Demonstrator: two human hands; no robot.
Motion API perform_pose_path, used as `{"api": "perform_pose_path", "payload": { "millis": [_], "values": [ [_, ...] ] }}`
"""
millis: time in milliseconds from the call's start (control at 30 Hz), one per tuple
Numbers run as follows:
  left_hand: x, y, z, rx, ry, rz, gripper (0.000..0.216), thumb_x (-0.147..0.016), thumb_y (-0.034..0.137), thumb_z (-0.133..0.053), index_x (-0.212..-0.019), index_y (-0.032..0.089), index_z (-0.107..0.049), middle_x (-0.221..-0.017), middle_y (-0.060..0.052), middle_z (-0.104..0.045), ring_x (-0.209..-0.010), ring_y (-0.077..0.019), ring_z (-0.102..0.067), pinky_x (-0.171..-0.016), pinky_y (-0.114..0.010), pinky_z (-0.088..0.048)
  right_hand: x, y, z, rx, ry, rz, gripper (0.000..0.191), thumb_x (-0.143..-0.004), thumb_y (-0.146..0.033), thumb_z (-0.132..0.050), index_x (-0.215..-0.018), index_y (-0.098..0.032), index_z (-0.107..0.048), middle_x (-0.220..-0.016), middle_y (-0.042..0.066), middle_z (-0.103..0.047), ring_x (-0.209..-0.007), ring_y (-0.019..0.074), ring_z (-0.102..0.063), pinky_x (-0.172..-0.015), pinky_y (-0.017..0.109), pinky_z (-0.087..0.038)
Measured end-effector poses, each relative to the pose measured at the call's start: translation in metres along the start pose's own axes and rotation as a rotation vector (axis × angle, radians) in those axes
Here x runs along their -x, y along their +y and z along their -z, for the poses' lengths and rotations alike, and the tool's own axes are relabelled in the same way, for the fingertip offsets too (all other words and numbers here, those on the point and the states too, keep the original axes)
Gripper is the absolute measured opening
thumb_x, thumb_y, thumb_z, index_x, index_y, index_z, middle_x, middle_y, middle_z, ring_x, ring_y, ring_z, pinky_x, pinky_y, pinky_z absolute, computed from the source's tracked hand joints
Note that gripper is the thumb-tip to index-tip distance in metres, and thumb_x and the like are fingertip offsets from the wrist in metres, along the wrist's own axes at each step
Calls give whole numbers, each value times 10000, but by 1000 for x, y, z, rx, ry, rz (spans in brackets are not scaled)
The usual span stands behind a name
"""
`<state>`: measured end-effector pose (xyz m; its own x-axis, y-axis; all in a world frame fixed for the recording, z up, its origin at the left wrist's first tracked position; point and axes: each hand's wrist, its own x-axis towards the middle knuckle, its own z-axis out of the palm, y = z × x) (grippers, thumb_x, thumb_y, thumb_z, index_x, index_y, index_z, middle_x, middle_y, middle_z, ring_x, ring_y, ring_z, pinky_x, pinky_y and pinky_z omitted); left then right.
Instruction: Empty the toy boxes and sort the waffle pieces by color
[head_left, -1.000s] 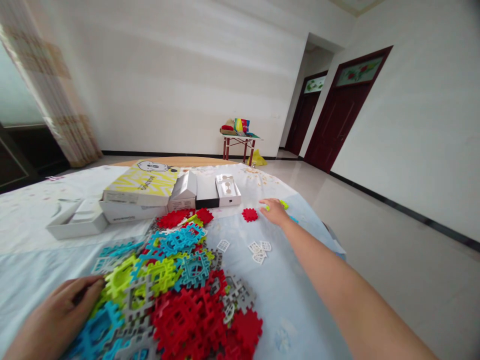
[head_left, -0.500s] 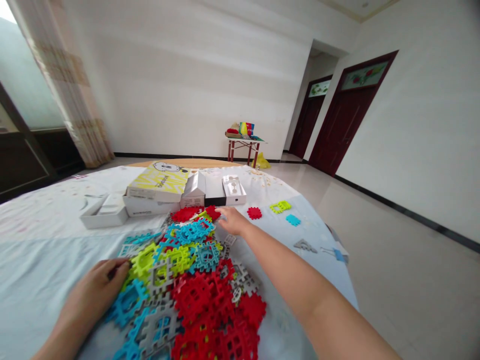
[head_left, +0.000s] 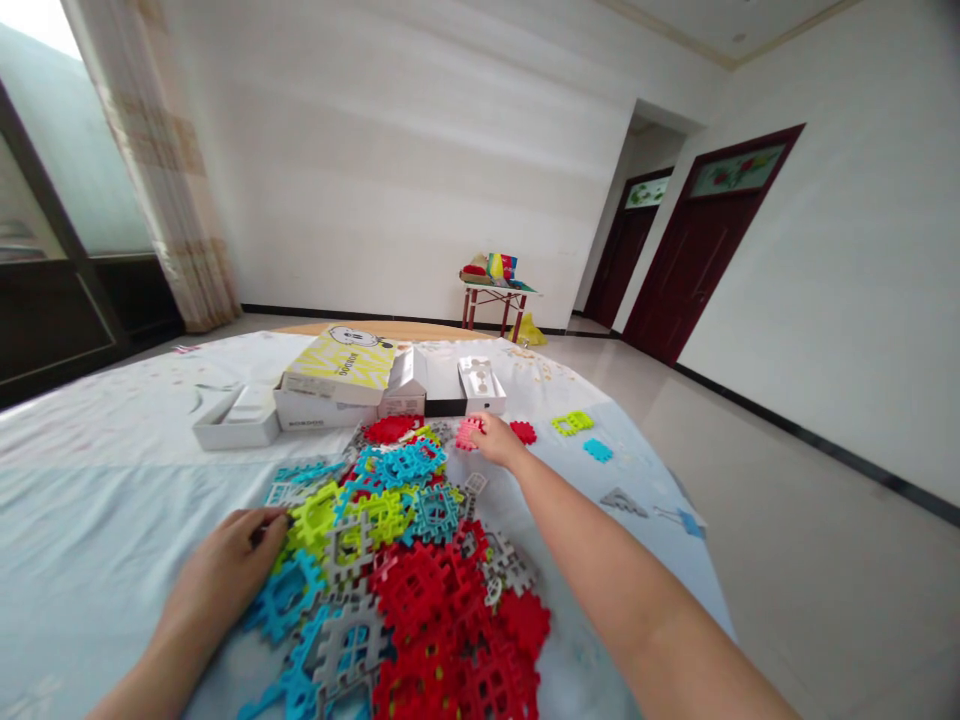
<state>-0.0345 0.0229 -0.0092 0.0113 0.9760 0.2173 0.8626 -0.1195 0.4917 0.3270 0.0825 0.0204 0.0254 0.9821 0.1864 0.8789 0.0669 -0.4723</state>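
Your right hand pinched a red, square, toothed plastic tile right of the far end of a multicoloured heap of toothed plastic pieces on the cloth-covered worktop. Your left hand lay with curled fingers at the heap's left edge; whether it gripped anything, I could not tell

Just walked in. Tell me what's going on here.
The person's right hand holds a red piece in front of the boxes, while the left hand is at the left edge of a heap of toothed plastic pieces. Another red piece, a green piece and a blue piece lie apart on the cloth, to the right.
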Motion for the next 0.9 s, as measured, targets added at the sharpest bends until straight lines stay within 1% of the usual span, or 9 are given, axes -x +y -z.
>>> {"api": "perform_pose_path", "payload": {
  "millis": [100, 167, 233, 333, 400, 467, 567, 733, 900],
  "values": [
    [0, -1, -1, 0, 5, -1, 404, -775, 433, -421, -931, 167, -682, -987, -79, -665, -875, -200, -623, -737, -247, -467, 7, 12, 2, 61, -7, -61, 371, -793, -237, -485, -1142, -143, -566, -1074, 106, -641, -1000, 216, -580, -855, 292, -425],
    [0, -1, -2, 0, 6, 2, 401, -779, 430, -419, -932, 167, -680, -990, -80, -662, -873, -199, -622, -747, -250, -463, 11, 16, 2, 126, 33, -63, 407, -776, -280, -520, -1157, -144, -562, -1132, 129, -604, -1068, 250, -532, -900, 334, -391],
    [0, -1, -2, 8, 1, 7, 415, -783, 433, -413, -943, 155, -677, -1002, -87, -655, -878, -202, -619, -754, -252, -458, 15, 18, 1, 205, 53, -16, 453, -747, -343, -564, -1175, -195, -556, -1201, 101, -563, -1116, 261, -484, -920, 353, -366],
    [1, 1, 1, 20, 12, 27, 429, -784, 412, -395, -964, 141, -675, -998, -92, -649, -862, -204, -618, -740, -258, -456, 16, 19, 0, 295, -30, 74, 429, -701, -404, -614, -1115, -294, -595, -1178, 30, -579, -1104, 266, -469, -889, 368, -365],
    [2, 3, 3, 17, 31, 57, 430, -781, 387, -378, -988, 144, -665, -931, -75, -657, -800, -195, -620, -700, -259, -456, 16, 18, 0, 331, -75, 93, 385, -700, -426, -617, -1069, -317, -619, -1117, 20, -608, -1079, 265, -476, -863, 373, -362],
    [2, 4, 6, 12, 40, 112, 431, -778, 372, -357, -1008, 151, -646, -805, -44, -652, -701, -182, -608, -632, -259, -449, 14, 17, -1, 371, -61, 85, 358, -716, -469, -601, -1041, -324, -633, -1077, 27, -622, -1061, 264, -477, -851, 378, -351],
    [2, 3, 7, 23, 49, 183, 406, -768, 369, -341, -963, 160, -630, -708, -21, -631, -629, -178, -585, -571, -261, -432, 9, 15, 0, 450, 4, 16, 341, -743, -526, -561, -986, -308, -657, -1035, 57, -629, -1052, 271, -464, -849, 395, -326],
    [-2, -3, 5, 89, 95, 163, 328, -738, 360, -374, -820, 169, -628, -907, -68, -676, -853, -208, -606, -754, -277, -444, 2, 15, 4, 538, 108, -164, 380, -754, -517, -560, -934, -207, -685, -1033, 126, -615, -1066, 287, -428, -850, 402, -298],
    [-2, -5, 4, 146, 104, 169, 243, -710, 318, -392, -724, 197, -602, -925, -50, -700, -874, -207, -617, -770, -277, -452, 0, 16, 9, 528, 149, -246, 435, -742, -556, -564, -933, -186, -691, -1042, 149, -616, -1084, 301, -415, -882, 431, -274]
  ]
}}
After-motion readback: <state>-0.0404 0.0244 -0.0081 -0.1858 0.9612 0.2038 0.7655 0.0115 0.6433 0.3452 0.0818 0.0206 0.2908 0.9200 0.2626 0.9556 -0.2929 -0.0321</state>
